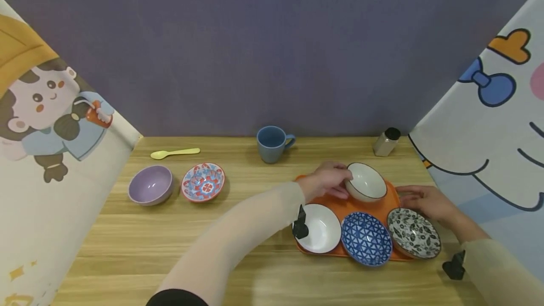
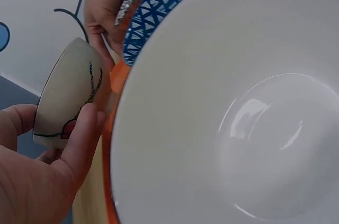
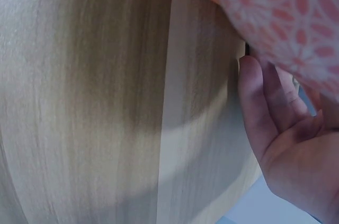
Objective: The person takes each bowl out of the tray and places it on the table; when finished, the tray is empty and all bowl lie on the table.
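Three bowls on the tray, a fourth in hand

From the left, a purple bowl [image 1: 150, 185] and a red-and-blue bowl [image 1: 203, 182] stand on the table [image 1: 127, 249], well apart from the orange tray [image 1: 335, 204]; nothing shows whether they have a part in the work. Along the tray's near side come a white bowl [image 1: 320, 230], a blue patterned bowl [image 1: 367, 239] and a leaf-patterned bowl [image 1: 414, 233], the last jutting past the right edge. These three look done; the cream bowl [image 1: 364, 182], tilted at the tray's far side, seems to be what is left. Whether its base touches the tray, I cannot tell.

The left hand [image 1: 329, 181] grips the cream bowl by its left side, fingers bent narrowly about the wall. The right hand [image 1: 427, 201] reaches to the tray's right edge, just behind the leaf-patterned bowl, its fingers nearly straight; whether they touch the rim is unclear.
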`<state>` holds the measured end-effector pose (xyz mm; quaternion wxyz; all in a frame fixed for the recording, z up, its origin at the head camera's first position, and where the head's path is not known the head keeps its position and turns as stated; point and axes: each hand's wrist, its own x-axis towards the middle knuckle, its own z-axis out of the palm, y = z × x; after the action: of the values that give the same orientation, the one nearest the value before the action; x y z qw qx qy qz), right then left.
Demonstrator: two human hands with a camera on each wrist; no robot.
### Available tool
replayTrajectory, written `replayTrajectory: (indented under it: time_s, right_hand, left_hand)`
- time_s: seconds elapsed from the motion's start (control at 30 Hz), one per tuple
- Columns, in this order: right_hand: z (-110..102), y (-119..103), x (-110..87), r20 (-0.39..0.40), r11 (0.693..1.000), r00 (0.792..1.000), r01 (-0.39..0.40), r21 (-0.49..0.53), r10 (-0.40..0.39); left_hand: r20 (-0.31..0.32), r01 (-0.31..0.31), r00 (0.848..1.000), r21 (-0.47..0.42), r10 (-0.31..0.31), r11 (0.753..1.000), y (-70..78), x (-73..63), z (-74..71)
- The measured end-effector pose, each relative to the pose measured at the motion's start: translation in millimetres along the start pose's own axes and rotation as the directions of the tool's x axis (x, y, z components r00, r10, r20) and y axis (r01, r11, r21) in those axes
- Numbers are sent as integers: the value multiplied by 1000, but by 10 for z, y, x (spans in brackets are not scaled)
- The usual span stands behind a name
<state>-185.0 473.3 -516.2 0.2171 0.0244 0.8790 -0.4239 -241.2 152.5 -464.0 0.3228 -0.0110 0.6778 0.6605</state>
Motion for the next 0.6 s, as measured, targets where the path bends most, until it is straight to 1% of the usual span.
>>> replayTrajectory:
  time_s: [0.2,0.43,0.6]
  right_hand:
    - [-17,1,-4,-1,999,1000,26,-25,-26]
    - [1,-5,-13,-4,999,1000,20,-34,-20]
    - [-12,-15,-25,0,999,1000,16,-41,-16]
  left_hand:
    - [23,-39,999,-26,40,999,111,-145,-79]
    - [17,-47,999,-25,48,999,170,-342,-153]
    - [26,-58,998,-60,60,997,206,-497,-258]
